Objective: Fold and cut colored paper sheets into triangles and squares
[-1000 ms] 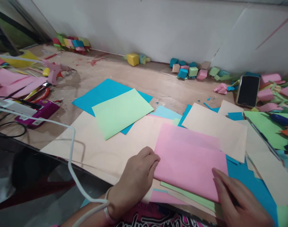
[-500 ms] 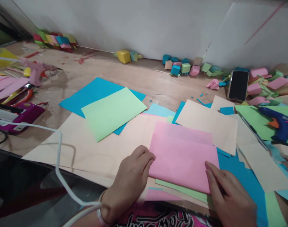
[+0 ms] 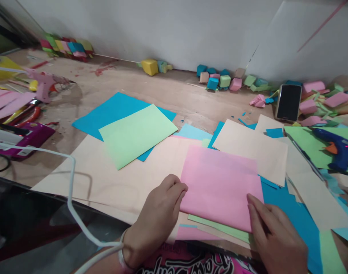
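Observation:
A folded sheet of pink paper (image 3: 219,186) lies in front of me, over other coloured sheets. My left hand (image 3: 159,209) pinches its left edge, fingers curled together. At the lower right edge, my right hand (image 3: 276,232) grips the same paper between thumb and fingers. Under its near edge a strip of green paper (image 3: 219,227) shows. Left of the pink paper, a light green sheet (image 3: 138,135) rests partly on a blue sheet (image 3: 113,112) and a large peach sheet (image 3: 105,171).
Small paper cubes (image 3: 213,80) line the wall. A phone (image 3: 288,102) leans at the right, near a blue glue gun (image 3: 337,148). At the left are a pink glue gun (image 3: 45,85) and a purple device (image 3: 34,139). A white cable (image 3: 72,182) crosses my left forearm.
The far edge of the pink paper's upper layer has shifted slightly, so the band along the top is less distinct. Both hands keep almost the same places.

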`<action>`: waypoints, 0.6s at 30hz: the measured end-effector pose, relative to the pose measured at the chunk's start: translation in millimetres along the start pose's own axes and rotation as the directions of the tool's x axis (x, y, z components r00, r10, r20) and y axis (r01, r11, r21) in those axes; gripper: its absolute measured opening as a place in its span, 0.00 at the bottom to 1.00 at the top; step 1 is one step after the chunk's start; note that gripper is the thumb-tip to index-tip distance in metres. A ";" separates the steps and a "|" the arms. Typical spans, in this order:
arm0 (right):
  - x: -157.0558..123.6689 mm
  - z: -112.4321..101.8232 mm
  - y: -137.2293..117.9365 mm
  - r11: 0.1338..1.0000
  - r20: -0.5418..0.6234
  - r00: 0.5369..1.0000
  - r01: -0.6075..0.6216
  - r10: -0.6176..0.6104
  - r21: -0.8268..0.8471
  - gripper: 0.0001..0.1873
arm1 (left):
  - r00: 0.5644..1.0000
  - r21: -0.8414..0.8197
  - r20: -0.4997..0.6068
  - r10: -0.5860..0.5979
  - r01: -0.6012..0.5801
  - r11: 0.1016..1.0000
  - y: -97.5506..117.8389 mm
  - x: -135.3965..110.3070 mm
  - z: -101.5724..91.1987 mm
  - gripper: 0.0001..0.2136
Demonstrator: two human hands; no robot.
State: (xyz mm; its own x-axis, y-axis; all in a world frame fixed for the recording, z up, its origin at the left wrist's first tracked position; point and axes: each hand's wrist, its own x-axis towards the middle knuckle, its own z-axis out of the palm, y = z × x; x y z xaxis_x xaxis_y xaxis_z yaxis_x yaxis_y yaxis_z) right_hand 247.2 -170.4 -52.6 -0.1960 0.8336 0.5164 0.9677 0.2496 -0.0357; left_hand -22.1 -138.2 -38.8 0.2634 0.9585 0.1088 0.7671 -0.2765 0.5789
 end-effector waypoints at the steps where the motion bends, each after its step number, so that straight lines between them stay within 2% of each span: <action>1: 0.0 0.1 0.0 1.000 0.003 1.000 0.004 -0.004 -0.004 0.13 | 1.000 0.001 -0.004 0.003 -0.003 1.000 0.2 0.1 0.1 0.09; 11: -8.2 2.3 4.5 0.995 0.020 0.999 0.030 -0.028 -0.094 0.18 | 1.000 0.079 -0.014 0.006 -0.005 0.997 5.9 0.0 -2.8 0.11; 14: -9.7 2.4 3.4 0.991 0.036 0.999 -0.015 0.020 -0.135 0.18 | 1.000 0.117 -0.007 0.026 -0.025 0.993 6.5 -0.1 -3.7 0.12; 18: -6.9 3.2 2.2 0.989 0.083 0.988 -0.128 0.133 -0.068 0.15 | 0.998 0.166 -0.019 0.051 -0.048 0.985 3.5 -1.0 -3.6 0.12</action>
State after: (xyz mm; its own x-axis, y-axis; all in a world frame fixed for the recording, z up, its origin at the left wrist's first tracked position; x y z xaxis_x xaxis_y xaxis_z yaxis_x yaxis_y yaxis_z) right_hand 250.1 -174.1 -59.0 -0.0778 0.8976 0.4340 0.9933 0.1070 -0.0432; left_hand -21.8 -139.9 -34.0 0.2914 0.9442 0.1538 0.8399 -0.3295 0.4312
